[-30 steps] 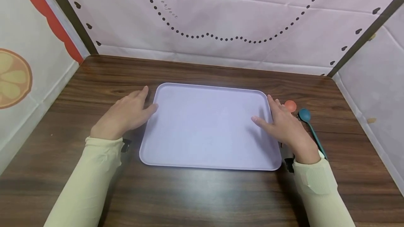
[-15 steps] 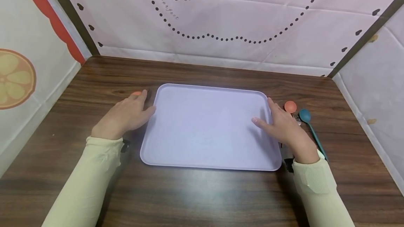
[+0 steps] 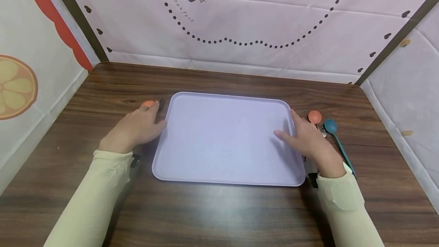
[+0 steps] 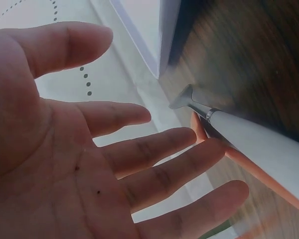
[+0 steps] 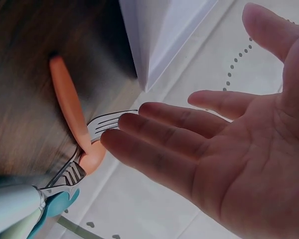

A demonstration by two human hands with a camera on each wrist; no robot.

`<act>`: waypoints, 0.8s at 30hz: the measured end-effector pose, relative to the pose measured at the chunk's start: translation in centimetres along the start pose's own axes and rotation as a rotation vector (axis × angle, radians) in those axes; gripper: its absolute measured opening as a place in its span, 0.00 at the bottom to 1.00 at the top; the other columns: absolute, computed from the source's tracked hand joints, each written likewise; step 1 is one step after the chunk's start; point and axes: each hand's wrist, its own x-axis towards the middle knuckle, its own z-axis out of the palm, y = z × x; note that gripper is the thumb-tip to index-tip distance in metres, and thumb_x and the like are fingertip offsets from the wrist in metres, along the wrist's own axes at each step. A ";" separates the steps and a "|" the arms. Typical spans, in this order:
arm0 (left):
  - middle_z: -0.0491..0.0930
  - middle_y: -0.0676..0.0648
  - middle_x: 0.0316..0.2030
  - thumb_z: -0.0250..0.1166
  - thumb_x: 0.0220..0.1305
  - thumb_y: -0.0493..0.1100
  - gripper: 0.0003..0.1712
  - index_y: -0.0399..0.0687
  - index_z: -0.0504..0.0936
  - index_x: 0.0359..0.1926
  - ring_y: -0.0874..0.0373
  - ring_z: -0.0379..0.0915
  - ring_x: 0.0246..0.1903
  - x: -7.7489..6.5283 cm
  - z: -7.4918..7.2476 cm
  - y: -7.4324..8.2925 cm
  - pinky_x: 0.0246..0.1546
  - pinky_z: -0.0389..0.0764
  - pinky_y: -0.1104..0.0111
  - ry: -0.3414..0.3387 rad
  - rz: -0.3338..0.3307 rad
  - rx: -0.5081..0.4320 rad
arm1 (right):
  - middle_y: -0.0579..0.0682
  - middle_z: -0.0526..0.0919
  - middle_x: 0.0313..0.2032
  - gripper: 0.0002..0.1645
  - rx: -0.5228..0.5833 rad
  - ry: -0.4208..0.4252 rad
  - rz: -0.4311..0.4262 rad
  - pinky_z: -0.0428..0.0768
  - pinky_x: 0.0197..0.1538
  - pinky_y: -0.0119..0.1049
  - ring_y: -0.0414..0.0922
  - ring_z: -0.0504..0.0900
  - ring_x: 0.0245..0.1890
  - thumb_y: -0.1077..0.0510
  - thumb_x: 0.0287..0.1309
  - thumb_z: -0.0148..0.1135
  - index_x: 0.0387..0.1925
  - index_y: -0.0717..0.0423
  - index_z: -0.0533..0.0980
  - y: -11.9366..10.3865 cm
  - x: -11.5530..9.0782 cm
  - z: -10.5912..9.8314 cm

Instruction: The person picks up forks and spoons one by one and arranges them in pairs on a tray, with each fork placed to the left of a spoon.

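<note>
A pale lavender tray (image 3: pixel 226 140) lies flat on the table between the hands. My left hand (image 3: pixel 133 130) hovers at its left edge, fingers spread and holding nothing. Beyond those fingertips shows the round head of an orange spoon (image 3: pixel 148 103); in the left wrist view, a white-handled metal utensil (image 4: pixel 259 149) lies beside it. Over the tray's right edge is my right hand (image 3: pixel 310 140), fingers extended, palm bare. Near it are another orange spoon (image 3: pixel 314 116), a fork (image 3: pixel 321 129) and a teal spoon (image 3: pixel 330 125), partly hidden by the hand and wrist.
In the right wrist view, a second fork (image 5: pixel 72 177) and pale handles (image 5: pixel 12 206) lie by the spoons. The dark wood table (image 3: pixel 219 216) is enclosed by printed cloth walls (image 3: pixel 240 22) at the back and both sides.
My left hand has drawn slightly away from the tray, uncovering the left orange spoon's head and a dark tip next to it. The right hand and tray have stayed nearly still.
</note>
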 end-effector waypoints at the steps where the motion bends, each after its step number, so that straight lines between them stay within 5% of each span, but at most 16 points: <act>1: 0.53 0.24 0.71 0.47 0.73 0.55 0.44 0.27 0.48 0.76 0.25 0.53 0.68 0.0 0.0 0.0 0.65 0.56 0.35 -0.004 0.000 -0.004 | 0.76 0.62 0.68 0.58 0.001 0.003 -0.002 0.64 0.65 0.64 0.69 0.63 0.67 0.36 0.68 0.57 0.77 0.71 0.44 0.0 0.0 0.0; 16: 0.61 0.20 0.65 0.56 0.68 0.46 0.43 0.22 0.52 0.72 0.25 0.61 0.64 -0.1 0.1 -0.6 0.61 0.64 0.35 0.014 0.006 0.039 | 0.76 0.67 0.64 0.54 -0.002 0.017 -0.001 0.68 0.64 0.63 0.68 0.67 0.65 0.40 0.67 0.61 0.75 0.73 0.51 0.1 0.3 -0.3; 20: 0.75 0.25 0.49 0.59 0.63 0.39 0.31 0.23 0.66 0.62 0.33 0.74 0.46 -0.1 0.2 -1.0 0.47 0.75 0.40 0.060 0.039 0.058 | 0.77 0.66 0.64 0.52 -0.018 0.005 0.016 0.67 0.64 0.64 0.69 0.65 0.66 0.43 0.66 0.62 0.73 0.75 0.53 0.0 0.4 -0.3; 24: 0.76 0.35 0.32 0.59 0.59 0.35 0.18 0.26 0.74 0.48 0.42 0.71 0.31 0.1 0.3 -1.2 0.32 0.75 0.50 0.094 0.060 0.070 | 0.77 0.67 0.63 0.48 -0.031 0.012 0.020 0.67 0.64 0.64 0.69 0.64 0.66 0.47 0.65 0.63 0.72 0.75 0.57 0.1 0.3 -0.3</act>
